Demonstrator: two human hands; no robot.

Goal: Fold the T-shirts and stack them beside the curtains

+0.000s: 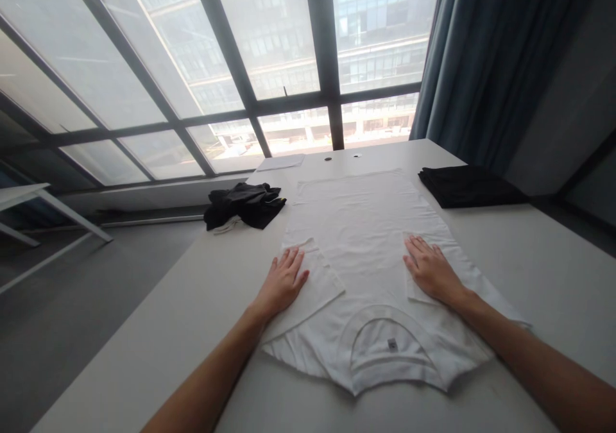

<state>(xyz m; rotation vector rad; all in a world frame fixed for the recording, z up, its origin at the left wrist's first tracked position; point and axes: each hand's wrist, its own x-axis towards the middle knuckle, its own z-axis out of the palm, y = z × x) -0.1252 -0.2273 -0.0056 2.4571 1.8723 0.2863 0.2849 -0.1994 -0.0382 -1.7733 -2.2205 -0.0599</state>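
Note:
A white T-shirt (pixel 360 247) lies spread on the white table, its neckline and small grey label toward me and its hem toward the window. Both sleeves are turned inward over the body. My left hand (pixel 283 282) rests flat on the left sleeve, fingers stretched out. On the right sleeve lies my right hand (pixel 430 269), palm down with its fingers extended. Neither hand grips the cloth. Some wrinkles run across the shirt's middle and around the collar.
A crumpled black garment (pixel 245 203) lies at the table's left edge. Folded black cloth (pixel 469 186) sits at the right. A white sheet-like item (pixel 282 162) is at the far end of the table (pixel 520 253). Beyond are windows and a blue curtain (pixel 471 67). Another white table (pixel 29 195) stands left.

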